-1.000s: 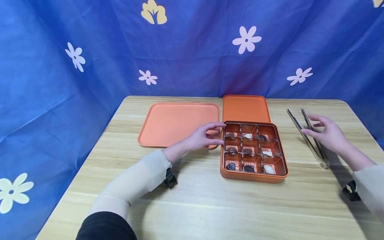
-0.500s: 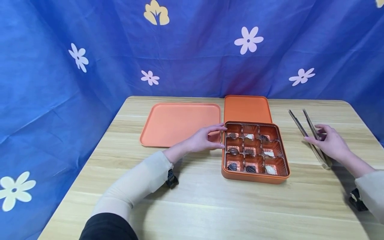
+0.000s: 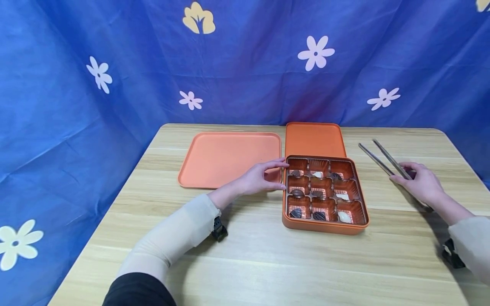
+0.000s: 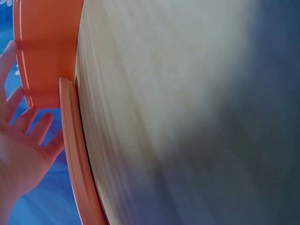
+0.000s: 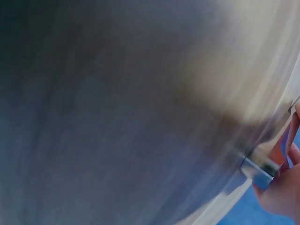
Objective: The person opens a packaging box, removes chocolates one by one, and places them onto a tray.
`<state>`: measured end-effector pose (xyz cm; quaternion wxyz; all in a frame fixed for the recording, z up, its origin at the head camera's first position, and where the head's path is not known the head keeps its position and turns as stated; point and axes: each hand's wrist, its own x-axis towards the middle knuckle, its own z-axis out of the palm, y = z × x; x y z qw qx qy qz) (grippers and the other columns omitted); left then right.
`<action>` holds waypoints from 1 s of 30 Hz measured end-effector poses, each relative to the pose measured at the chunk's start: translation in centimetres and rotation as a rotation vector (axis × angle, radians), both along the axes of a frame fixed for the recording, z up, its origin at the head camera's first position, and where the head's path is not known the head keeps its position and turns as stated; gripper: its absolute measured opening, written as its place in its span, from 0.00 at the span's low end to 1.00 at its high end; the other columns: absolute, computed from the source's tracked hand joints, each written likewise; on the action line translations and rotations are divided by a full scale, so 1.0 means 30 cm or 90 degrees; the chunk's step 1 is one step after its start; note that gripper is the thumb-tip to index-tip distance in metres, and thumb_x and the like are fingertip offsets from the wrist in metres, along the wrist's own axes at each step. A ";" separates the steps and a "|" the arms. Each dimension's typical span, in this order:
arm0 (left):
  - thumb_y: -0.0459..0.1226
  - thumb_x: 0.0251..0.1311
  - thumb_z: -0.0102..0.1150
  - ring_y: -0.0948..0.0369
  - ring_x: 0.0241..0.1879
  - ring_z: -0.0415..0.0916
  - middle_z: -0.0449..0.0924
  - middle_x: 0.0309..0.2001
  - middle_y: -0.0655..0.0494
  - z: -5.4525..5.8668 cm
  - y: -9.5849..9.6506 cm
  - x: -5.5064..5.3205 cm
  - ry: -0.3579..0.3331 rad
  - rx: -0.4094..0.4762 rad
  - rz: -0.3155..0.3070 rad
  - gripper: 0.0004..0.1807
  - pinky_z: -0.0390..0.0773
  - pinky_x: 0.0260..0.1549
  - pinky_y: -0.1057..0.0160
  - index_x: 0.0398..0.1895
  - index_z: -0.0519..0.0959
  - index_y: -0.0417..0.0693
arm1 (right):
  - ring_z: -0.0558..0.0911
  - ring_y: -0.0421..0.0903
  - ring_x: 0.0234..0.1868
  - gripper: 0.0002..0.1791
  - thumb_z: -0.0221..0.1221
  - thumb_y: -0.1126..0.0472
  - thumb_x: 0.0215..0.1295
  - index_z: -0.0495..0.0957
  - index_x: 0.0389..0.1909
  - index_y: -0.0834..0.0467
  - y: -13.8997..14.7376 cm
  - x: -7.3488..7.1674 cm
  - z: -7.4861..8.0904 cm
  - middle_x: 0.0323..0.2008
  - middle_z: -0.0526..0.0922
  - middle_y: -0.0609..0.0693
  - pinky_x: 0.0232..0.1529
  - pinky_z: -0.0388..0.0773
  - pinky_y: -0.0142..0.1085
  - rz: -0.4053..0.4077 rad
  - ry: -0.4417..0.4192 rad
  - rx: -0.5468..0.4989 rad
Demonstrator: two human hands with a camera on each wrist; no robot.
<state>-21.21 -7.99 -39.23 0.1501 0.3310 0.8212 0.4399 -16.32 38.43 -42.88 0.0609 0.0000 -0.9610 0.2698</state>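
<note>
An open box sits at four o'clock, lid off at its twelve, nine chocolates inside and none lifted yet, the spread left hand touching its nine-o'clock side, the right hand apparently pinching tongs at its two.

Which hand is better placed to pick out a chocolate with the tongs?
Right, I'd say: the right hand holds the tongs, just right of the chocolate box. The left hand is at the box's left edge, better suited to steadying it.
</note>
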 end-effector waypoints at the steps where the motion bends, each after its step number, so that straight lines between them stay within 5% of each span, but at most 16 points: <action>1: 0.41 0.53 0.73 0.55 0.72 0.52 0.56 0.73 0.51 0.000 0.000 0.000 -0.002 0.001 0.000 0.36 0.48 0.70 0.55 0.66 0.72 0.47 | 0.76 0.62 0.39 0.30 0.63 0.54 0.65 0.69 0.57 0.72 0.000 0.000 -0.001 0.38 0.78 0.70 0.32 0.66 0.45 -0.002 0.001 0.000; 16: 0.40 0.53 0.72 0.56 0.72 0.52 0.55 0.74 0.52 0.000 0.006 0.005 -0.019 0.008 0.000 0.35 0.50 0.69 0.54 0.66 0.71 0.48 | 0.76 0.67 0.44 0.27 0.64 0.57 0.62 0.71 0.57 0.67 -0.006 0.002 0.011 0.45 0.77 0.74 0.33 0.66 0.45 -0.026 0.013 -0.004; 20: 0.39 0.54 0.72 0.55 0.71 0.53 0.55 0.74 0.52 -0.001 0.008 0.006 -0.026 0.011 -0.002 0.35 0.52 0.69 0.56 0.66 0.71 0.47 | 0.79 0.49 0.36 0.27 0.64 0.58 0.62 0.72 0.58 0.67 0.002 0.011 0.037 0.44 0.78 0.67 0.28 0.68 0.37 -0.022 0.021 -0.029; 24: 0.39 0.53 0.72 0.54 0.71 0.54 0.55 0.74 0.51 -0.002 0.007 0.004 -0.030 0.014 -0.004 0.36 0.53 0.68 0.57 0.66 0.71 0.46 | 0.72 0.24 0.25 0.25 0.65 0.61 0.61 0.72 0.57 0.67 0.010 0.008 0.093 0.39 0.75 0.49 0.19 0.71 0.29 -0.003 0.045 -0.058; 30: 0.39 0.53 0.73 0.53 0.70 0.56 0.55 0.74 0.51 -0.002 0.002 0.000 -0.027 0.014 0.003 0.35 0.54 0.68 0.57 0.66 0.72 0.46 | 0.72 0.22 0.25 0.23 0.69 0.65 0.55 0.77 0.52 0.67 -0.017 -0.019 0.204 0.36 0.79 0.45 0.20 0.70 0.23 0.049 0.104 -0.063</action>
